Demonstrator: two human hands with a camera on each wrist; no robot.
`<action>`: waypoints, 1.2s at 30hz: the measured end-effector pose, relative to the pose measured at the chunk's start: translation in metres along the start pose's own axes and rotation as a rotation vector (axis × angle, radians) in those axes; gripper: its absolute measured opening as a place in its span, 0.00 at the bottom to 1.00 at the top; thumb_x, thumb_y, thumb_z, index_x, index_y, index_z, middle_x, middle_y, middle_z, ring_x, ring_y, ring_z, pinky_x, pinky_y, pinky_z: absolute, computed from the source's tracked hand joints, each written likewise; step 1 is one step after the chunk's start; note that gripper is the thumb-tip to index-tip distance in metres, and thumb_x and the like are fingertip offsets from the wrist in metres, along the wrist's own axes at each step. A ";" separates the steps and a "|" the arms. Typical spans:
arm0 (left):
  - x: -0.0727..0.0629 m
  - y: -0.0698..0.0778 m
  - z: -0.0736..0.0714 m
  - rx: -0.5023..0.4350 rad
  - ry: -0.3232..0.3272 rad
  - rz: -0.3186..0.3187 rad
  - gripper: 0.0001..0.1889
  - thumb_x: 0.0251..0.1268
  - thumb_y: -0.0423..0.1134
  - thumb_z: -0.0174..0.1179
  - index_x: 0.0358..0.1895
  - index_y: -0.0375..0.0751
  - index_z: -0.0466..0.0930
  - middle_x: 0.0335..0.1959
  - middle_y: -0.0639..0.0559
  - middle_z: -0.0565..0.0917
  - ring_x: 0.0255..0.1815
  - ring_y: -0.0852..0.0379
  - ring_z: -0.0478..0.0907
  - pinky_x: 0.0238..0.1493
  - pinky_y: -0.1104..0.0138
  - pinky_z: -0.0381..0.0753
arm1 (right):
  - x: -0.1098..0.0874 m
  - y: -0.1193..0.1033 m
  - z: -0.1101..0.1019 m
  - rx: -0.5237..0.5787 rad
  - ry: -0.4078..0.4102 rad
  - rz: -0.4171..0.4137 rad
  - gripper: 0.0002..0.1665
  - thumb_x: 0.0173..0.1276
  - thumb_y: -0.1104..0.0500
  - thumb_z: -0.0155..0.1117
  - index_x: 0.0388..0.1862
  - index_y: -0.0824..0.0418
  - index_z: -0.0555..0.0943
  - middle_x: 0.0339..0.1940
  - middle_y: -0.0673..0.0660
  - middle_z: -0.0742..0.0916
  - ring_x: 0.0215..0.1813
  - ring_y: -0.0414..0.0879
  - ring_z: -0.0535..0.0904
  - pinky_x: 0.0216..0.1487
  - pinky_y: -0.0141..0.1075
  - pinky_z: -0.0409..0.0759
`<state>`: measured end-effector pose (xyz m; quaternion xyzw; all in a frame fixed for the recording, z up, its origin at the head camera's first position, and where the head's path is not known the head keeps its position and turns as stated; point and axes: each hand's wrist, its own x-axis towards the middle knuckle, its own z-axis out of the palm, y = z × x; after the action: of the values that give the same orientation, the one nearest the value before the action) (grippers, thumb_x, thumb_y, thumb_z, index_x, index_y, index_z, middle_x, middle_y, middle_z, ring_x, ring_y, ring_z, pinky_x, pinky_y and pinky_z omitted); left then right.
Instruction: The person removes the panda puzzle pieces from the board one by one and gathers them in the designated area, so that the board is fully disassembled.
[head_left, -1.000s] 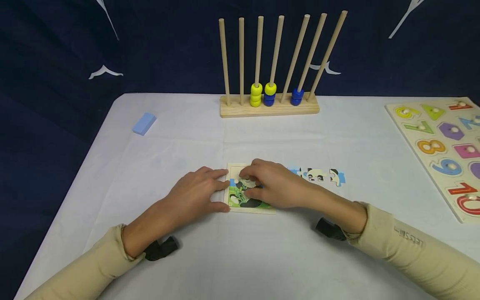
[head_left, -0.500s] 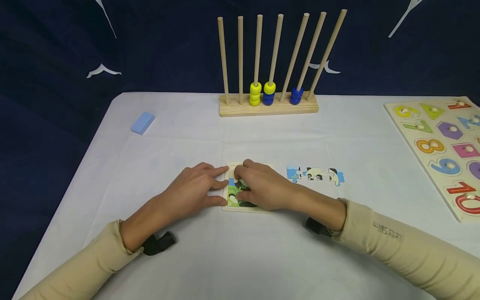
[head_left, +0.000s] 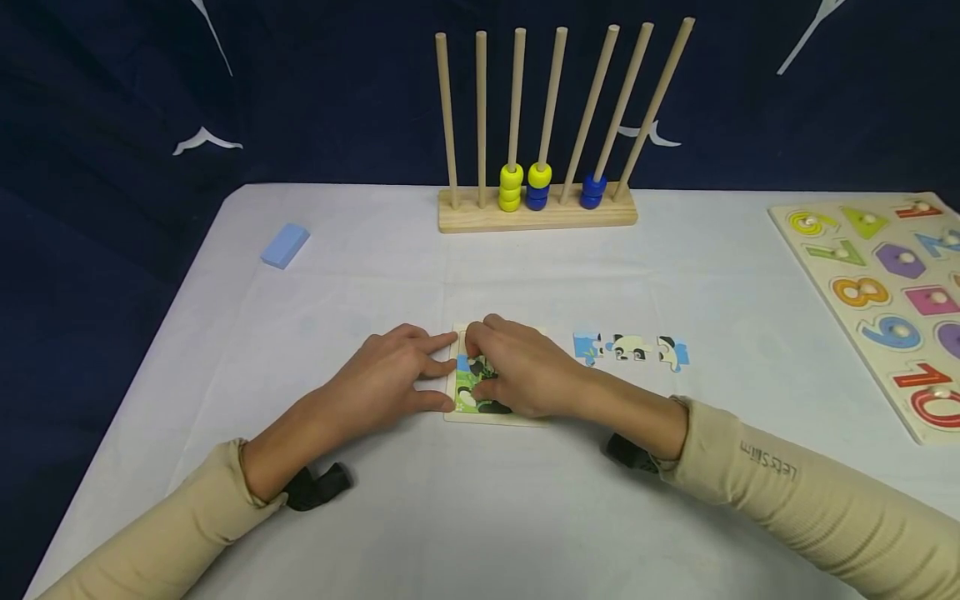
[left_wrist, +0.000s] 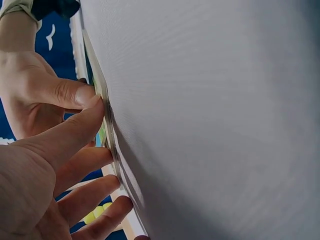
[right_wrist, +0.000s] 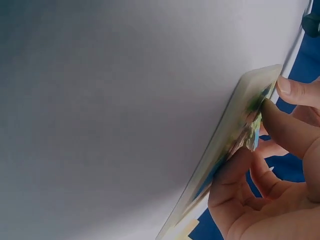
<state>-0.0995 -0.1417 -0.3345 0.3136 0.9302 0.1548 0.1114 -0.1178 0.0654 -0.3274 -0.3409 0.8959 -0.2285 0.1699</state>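
Observation:
A small panda puzzle board (head_left: 498,419) with a pale wooden frame lies on the white table, its picture partly covered by my hands. My left hand (head_left: 386,375) has its spread fingertips and thumb against the board's left edge. Over the picture, my right hand (head_left: 528,371) pinches a puzzle piece (right_wrist: 256,131) between thumb and curled fingers. This piece stands slightly tilted at the board's surface in the right wrist view. To the right lie three loose pieces in a row: a blue one (head_left: 587,347), a panda-face piece (head_left: 628,348) and a black, white and blue one (head_left: 673,353).
A wooden peg abacus (head_left: 536,218) with yellow and blue beads stands at the table's back. At the right edge lies a number-and-shape peg board (head_left: 862,267). A light blue block (head_left: 285,246) sits back left. Dark cloth (head_left: 337,92) hangs behind.
My right hand has shifted slightly left over the board, its fingers closer around the piece. The loose blue piece now shows more fully. My left hand stays at the board's edge.

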 end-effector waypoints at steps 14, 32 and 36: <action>0.000 0.000 -0.002 -0.001 -0.015 -0.015 0.27 0.54 0.50 0.74 0.56 0.41 0.84 0.68 0.47 0.74 0.62 0.46 0.71 0.48 0.48 0.78 | 0.003 -0.002 0.000 -0.009 0.025 0.005 0.17 0.62 0.62 0.72 0.48 0.64 0.81 0.41 0.52 0.80 0.39 0.44 0.74 0.42 0.38 0.75; 0.000 0.001 -0.002 0.013 -0.018 -0.020 0.27 0.54 0.51 0.74 0.56 0.42 0.84 0.68 0.47 0.73 0.62 0.46 0.71 0.47 0.48 0.79 | 0.003 -0.001 -0.001 -0.011 0.052 -0.003 0.20 0.62 0.63 0.72 0.53 0.67 0.82 0.44 0.55 0.85 0.43 0.46 0.80 0.49 0.42 0.78; 0.001 0.001 -0.002 0.016 -0.021 -0.020 0.27 0.54 0.51 0.74 0.56 0.42 0.84 0.68 0.47 0.73 0.62 0.45 0.71 0.48 0.49 0.79 | 0.003 -0.001 -0.001 0.010 0.070 -0.002 0.20 0.61 0.64 0.73 0.52 0.66 0.82 0.40 0.54 0.85 0.39 0.45 0.79 0.45 0.41 0.78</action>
<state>-0.1000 -0.1410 -0.3325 0.3068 0.9332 0.1431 0.1204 -0.1202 0.0628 -0.3263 -0.3328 0.8999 -0.2449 0.1397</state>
